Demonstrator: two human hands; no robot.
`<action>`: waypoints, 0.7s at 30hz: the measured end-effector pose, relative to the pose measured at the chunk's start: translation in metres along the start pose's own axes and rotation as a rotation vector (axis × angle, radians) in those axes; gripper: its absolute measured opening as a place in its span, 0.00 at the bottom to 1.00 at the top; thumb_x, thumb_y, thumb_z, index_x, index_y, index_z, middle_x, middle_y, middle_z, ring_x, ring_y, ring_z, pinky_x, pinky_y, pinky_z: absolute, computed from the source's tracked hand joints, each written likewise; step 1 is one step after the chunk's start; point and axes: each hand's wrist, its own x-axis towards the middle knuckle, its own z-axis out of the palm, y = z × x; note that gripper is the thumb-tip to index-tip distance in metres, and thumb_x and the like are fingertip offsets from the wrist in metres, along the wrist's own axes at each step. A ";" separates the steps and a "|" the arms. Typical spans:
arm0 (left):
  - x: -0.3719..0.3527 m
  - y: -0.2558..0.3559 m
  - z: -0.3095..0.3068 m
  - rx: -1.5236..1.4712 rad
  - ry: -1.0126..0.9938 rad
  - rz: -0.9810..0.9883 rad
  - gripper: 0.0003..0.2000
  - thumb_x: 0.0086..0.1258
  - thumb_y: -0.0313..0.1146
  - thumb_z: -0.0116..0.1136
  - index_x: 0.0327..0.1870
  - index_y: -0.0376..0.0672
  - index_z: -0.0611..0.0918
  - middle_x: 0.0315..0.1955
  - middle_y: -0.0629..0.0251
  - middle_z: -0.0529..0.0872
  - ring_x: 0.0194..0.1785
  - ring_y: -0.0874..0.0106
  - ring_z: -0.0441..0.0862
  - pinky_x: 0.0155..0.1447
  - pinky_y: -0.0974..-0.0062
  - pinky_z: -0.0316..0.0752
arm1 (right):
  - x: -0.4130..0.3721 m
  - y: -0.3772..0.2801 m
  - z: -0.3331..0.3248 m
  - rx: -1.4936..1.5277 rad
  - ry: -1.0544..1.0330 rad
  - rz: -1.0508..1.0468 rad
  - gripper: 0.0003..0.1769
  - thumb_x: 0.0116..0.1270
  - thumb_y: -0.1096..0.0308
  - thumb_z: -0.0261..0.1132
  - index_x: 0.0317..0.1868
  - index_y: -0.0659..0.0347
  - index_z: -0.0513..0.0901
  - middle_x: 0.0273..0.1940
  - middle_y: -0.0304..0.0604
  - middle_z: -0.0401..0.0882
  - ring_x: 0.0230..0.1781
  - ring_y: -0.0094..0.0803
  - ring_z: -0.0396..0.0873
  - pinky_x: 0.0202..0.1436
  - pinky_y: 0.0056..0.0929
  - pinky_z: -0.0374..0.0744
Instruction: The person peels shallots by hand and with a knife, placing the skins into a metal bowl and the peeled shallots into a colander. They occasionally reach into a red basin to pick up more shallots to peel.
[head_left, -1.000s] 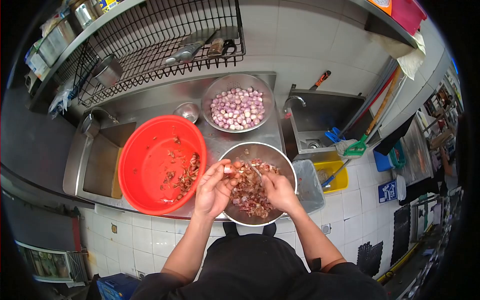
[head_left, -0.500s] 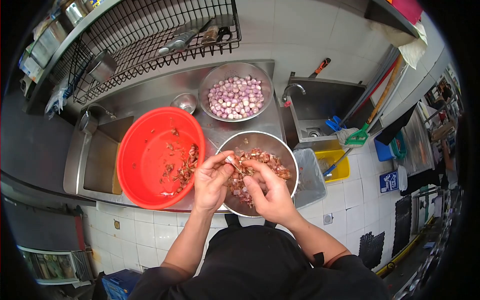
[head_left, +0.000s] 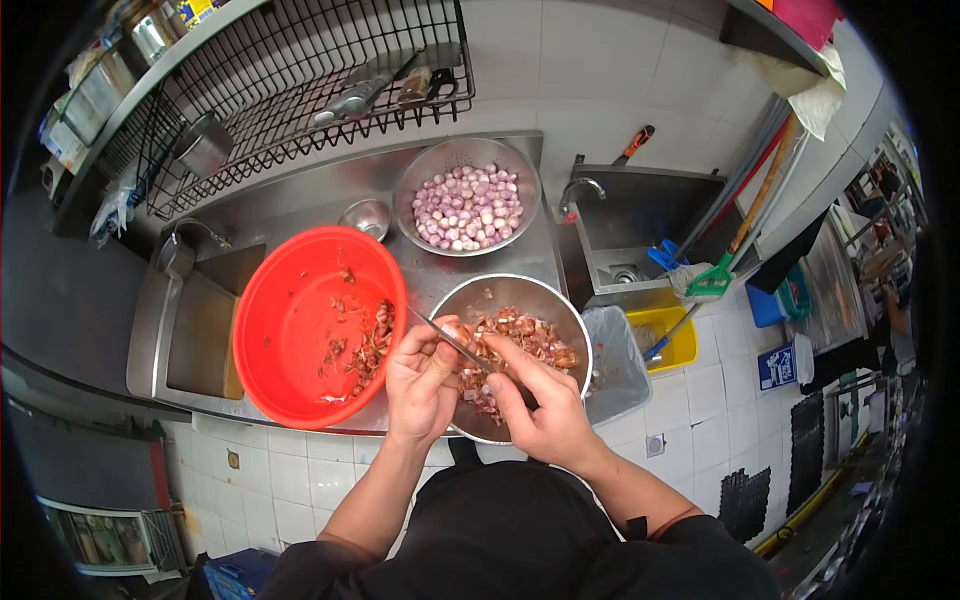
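Over the near rim of a steel bowl [head_left: 583,340] full of reddish-brown peelings [head_left: 525,335], my left hand [head_left: 420,380] pinches a small shallot [head_left: 455,330]. My right hand [head_left: 540,405] is closed on a thin knife [head_left: 450,340], its blade slanting up to the left across the shallot. Left of the hands stands a red basin [head_left: 290,330] with shallots and bits of skin [head_left: 372,345] at its right side. Behind the bowl, a steel colander [head_left: 405,215] holds peeled purple-white shallots [head_left: 468,207].
A small metal bowl [head_left: 366,219] stands between basin and colander. Sinks lie at the left [head_left: 205,330] and right [head_left: 625,235]. A wire rack [head_left: 290,80] hangs above. Right of the bowl are a lined bin [head_left: 615,370] and a yellow container [head_left: 680,345].
The knife blade has turned and now shows broadside across the shallot. The counter and bowls appear slightly lower as the view shifted. Both hands remain over the steel bowl.
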 end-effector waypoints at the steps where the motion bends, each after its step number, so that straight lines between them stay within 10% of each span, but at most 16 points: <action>1: 0.000 0.000 0.002 0.000 0.000 0.002 0.14 0.73 0.26 0.60 0.58 0.36 0.79 0.50 0.58 0.85 0.50 0.71 0.83 0.56 0.73 0.78 | 0.001 -0.003 -0.001 0.000 -0.001 -0.001 0.22 0.72 0.72 0.62 0.65 0.67 0.75 0.52 0.58 0.83 0.53 0.47 0.84 0.55 0.37 0.80; 12: -0.005 0.001 0.003 0.132 0.006 0.116 0.16 0.71 0.23 0.62 0.58 0.34 0.79 0.48 0.60 0.86 0.50 0.72 0.84 0.56 0.73 0.79 | 0.006 -0.004 0.002 -0.064 -0.018 -0.090 0.21 0.69 0.77 0.63 0.62 0.65 0.80 0.36 0.48 0.83 0.26 0.30 0.79 0.32 0.31 0.79; 21: -0.006 0.005 -0.005 0.061 -0.044 0.038 0.14 0.71 0.24 0.62 0.56 0.33 0.80 0.48 0.58 0.86 0.48 0.71 0.85 0.56 0.72 0.79 | 0.018 -0.005 -0.019 0.045 -0.049 -0.011 0.20 0.70 0.75 0.63 0.62 0.68 0.80 0.52 0.55 0.85 0.51 0.35 0.85 0.58 0.29 0.78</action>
